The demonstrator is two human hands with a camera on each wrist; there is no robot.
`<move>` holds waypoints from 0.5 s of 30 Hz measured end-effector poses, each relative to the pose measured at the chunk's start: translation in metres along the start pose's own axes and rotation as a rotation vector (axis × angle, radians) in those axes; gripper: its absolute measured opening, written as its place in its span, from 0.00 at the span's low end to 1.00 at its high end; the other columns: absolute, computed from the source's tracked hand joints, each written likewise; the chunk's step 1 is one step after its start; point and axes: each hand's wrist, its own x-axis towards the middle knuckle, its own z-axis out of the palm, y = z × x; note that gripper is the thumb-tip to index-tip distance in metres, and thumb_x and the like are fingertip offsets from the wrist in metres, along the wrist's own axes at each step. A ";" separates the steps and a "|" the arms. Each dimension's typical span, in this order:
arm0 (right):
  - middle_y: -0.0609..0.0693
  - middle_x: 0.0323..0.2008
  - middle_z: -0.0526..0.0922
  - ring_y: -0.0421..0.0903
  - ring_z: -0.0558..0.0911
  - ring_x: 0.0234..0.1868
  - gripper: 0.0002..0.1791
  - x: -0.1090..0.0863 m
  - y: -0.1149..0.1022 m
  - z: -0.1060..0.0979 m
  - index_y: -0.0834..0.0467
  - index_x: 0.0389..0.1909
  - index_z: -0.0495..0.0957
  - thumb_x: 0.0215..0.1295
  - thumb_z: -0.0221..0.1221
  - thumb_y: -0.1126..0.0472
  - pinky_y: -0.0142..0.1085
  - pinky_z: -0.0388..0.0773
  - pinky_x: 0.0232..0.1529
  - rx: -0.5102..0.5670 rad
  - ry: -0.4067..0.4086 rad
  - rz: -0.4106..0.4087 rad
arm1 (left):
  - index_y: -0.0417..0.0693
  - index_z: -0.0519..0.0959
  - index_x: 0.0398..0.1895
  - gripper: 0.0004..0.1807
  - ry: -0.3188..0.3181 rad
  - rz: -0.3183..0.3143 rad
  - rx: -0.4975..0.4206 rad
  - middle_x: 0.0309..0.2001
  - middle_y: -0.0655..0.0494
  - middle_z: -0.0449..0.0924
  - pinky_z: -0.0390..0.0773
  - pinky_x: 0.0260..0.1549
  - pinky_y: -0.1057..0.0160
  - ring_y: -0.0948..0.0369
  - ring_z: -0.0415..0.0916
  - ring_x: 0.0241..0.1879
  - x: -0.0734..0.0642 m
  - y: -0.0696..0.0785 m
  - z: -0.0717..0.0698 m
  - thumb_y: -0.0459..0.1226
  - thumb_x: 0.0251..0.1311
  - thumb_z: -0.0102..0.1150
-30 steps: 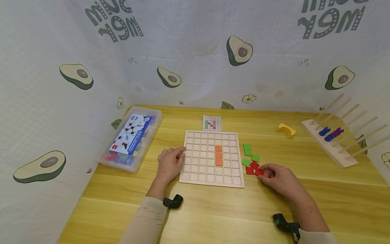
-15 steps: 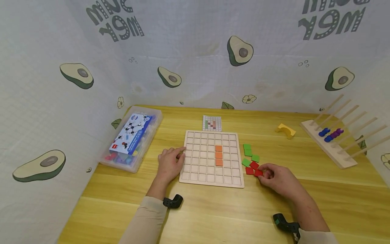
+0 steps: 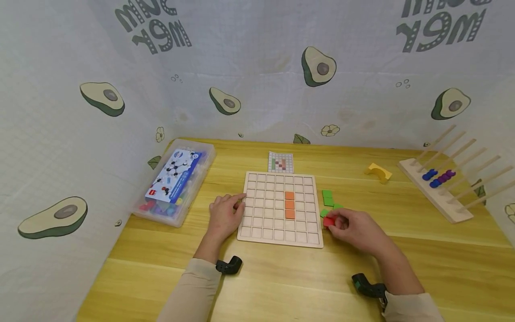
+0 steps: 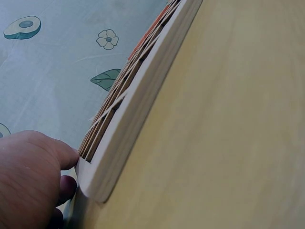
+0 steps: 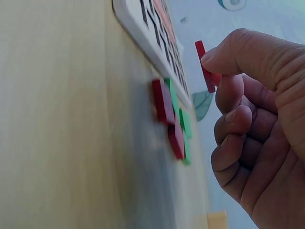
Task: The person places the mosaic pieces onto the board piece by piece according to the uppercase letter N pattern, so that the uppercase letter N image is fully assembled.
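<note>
My right hand point(image 3: 358, 228) pinches a red square tile point(image 5: 205, 67) between thumb and index finger; in the right wrist view the tile is held up on edge, its other fingers curled below. Two more red tiles point(image 5: 163, 102) lie beneath it on the table, beside green tiles point(image 3: 327, 197). A wooden grid board point(image 3: 263, 219) lies in the middle, with three orange tiles point(image 3: 289, 204) in one column. My left hand point(image 3: 225, 217) rests at the board's left side, a fingertip touching the edge.
A small printed pattern card point(image 3: 280, 162) lies behind the board. A clear plastic box point(image 3: 173, 183) with a blue-and-white label stands at the left. To the right are a yellow arch block point(image 3: 378, 172) and a wooden peg rack point(image 3: 436, 192) with blue and purple beads.
My right hand has moved left and slightly up from the edge of the tile pile, now lifting a red tile over the others. The left hand keeps its place at the board.
</note>
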 end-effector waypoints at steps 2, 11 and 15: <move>0.45 0.27 0.75 0.39 0.71 0.28 0.11 0.004 -0.005 0.002 0.57 0.45 0.83 0.61 0.69 0.61 0.29 0.66 0.28 0.010 -0.012 -0.013 | 0.58 0.84 0.59 0.17 -0.001 0.000 0.000 0.32 0.57 0.81 0.60 0.41 0.54 0.56 0.68 0.36 0.000 0.000 0.000 0.44 0.71 0.58; 0.44 0.26 0.75 0.38 0.70 0.26 0.11 0.015 -0.020 0.015 0.55 0.44 0.83 0.62 0.70 0.59 0.29 0.67 0.26 0.072 -0.076 -0.063 | 0.58 0.84 0.60 0.17 -0.009 -0.009 -0.002 0.33 0.57 0.81 0.60 0.42 0.53 0.55 0.68 0.37 0.000 0.000 0.000 0.44 0.72 0.58; 0.44 0.27 0.75 0.39 0.71 0.28 0.11 0.021 -0.026 0.023 0.55 0.45 0.83 0.61 0.69 0.61 0.29 0.68 0.27 0.112 -0.103 -0.064 | 0.58 0.84 0.60 0.17 -0.004 -0.008 -0.003 0.33 0.57 0.82 0.60 0.42 0.53 0.55 0.69 0.38 0.000 0.000 0.000 0.44 0.71 0.58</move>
